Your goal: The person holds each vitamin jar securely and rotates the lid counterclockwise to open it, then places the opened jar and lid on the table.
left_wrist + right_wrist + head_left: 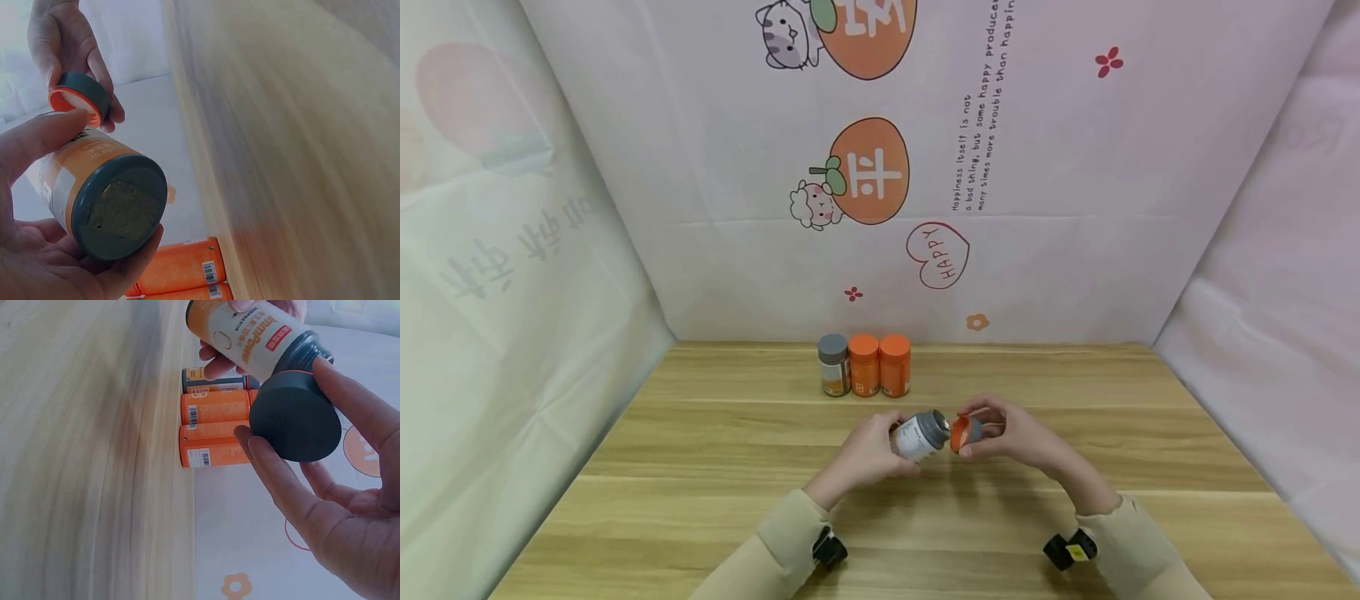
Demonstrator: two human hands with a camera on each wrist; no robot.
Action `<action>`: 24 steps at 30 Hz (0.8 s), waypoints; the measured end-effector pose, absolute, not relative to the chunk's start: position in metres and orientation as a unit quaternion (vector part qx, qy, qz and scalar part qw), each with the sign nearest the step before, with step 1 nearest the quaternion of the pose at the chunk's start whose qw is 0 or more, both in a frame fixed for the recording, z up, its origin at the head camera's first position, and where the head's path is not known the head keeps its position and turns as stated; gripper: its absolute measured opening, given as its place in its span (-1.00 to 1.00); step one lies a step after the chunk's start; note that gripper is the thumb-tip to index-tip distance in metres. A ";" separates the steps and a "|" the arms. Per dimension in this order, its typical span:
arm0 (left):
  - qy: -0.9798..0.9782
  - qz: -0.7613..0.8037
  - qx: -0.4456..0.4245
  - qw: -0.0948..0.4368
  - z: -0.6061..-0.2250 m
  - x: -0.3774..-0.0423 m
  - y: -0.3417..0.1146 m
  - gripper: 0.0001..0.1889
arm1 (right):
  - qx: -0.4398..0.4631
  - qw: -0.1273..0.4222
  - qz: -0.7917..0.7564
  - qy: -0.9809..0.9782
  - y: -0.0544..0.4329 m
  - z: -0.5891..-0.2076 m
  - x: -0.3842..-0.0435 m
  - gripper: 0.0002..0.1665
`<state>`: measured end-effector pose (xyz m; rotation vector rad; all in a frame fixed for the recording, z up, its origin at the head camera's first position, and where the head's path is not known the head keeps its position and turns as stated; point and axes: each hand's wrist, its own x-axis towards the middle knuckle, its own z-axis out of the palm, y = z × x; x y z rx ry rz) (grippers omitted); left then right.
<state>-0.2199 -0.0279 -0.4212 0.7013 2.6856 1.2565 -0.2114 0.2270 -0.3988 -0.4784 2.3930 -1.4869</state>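
Note:
My left hand (874,452) grips a supplement bottle (913,439) with a white and orange label, tilted with its uncapped grey neck toward the right. In the left wrist view its dark base (119,209) faces the camera, a rough patch in the middle. Between thumb and fingers my right hand (1021,435) holds the grey cap (295,415), whose orange inner side (959,433) faces the bottle mouth. Mouth and cap are close together above the table. What lies inside the cap is hard to make out.
Against the back of the wooden table (715,433) stand three closed bottles in a row: one with a grey lid (833,365) and two orange ones (864,367). White printed cloth (1037,275) rises behind them and on both sides.

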 end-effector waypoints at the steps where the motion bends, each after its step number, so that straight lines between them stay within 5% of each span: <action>1: 0.879 0.415 0.229 0.047 -0.421 -0.220 -0.029 -0.41 | -0.164 0.139 -0.515 0.830 0.227 -0.400 -0.212 -0.28; 24: 0.868 0.444 0.222 0.025 -0.422 -0.232 -0.051 -0.46 | -0.103 0.114 -0.521 0.839 0.241 -0.404 -0.218 -0.28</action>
